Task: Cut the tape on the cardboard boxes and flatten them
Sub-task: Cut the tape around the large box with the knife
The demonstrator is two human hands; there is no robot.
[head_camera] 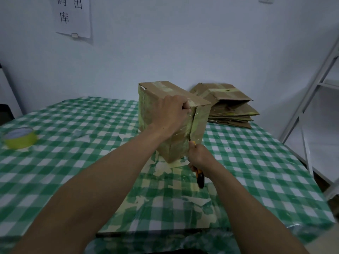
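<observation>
Cardboard box (165, 110), centre of frame, stands on end on the green-and-white checked tablecloth (73, 125) and tips slightly toward the viewer. Yellowish tape covers much of its faces. The seam down the near face is slit and gapes dark from the top edge most of the way down.

Left hand (170, 114): laid across the box's upper near face, fingers curled over the flap edge just left of the seam, gripping it.

Right hand (199, 156): low at the box's near right corner, closed in a fist round a utility knife (200, 177). The orange-and-black handle juts out below the fist. The blade end points up at the foot of the seam; the blade itself is too small to make out.

Stack of flattened boxes (231, 107): just behind and right of the standing box, at the table's far edge.

Pale tape scraps (165, 167) stuck to the cloth under and in front of the box.

Roll of yellow-green tape (19, 137): left edge of frame, well apart from the box.

Paper sign (73, 17) on the wall, upper left. White metal shelf frame (311, 99), right edge.
</observation>
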